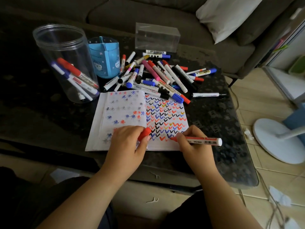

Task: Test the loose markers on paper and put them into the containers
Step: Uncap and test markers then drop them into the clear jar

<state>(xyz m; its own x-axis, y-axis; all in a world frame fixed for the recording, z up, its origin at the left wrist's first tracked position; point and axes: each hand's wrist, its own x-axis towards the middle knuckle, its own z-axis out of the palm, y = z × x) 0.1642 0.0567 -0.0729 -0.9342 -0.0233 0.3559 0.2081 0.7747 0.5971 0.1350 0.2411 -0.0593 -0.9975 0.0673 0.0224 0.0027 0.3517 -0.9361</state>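
Two hands at work over the notebook (pixel 125 113), which lies open near the front edge of the surface (pixel 222 129).

Right hand (pixel 193 142): pinches a red marker (pixel 200 140) near its tip, nib down on the right page at the lowest row of ticks, barrel pointing toward the right edge.

Left hand (pixel 127 142): curled round the red cap (pixel 145 133), heel resting on the left page and pinning it flat.

Step in hand, as judged: testing the red marker. Done well, it wants a light, short stroke in the bare strip under the last row, the left hand holding the paper down, then the cap pressed home fully before the marker is stowed.

Marker pile (pixel 158 75): many loose markers, red, blue, black and pink, heaped behind the notebook toward the back edge; several lie just beside the top of the pages.

Jar (pixel 62 63): clear, tall, at the left edge; a few red and blue markers lean inside.

Blue holder (pixel 105 58): divided, just right of the jar; contents cannot be told.

Clear box (pixel 156 37): at the back edge, behind the pile.

Obstruction, as judged: the route from the right hand to the jar crosses the left hand and the notebook; the pile's near markers could be nudged.

Off the surface: sofa (pixel 148 15), cushion (pixel 231 15), white fan base (pixel 277 139) on the floor.
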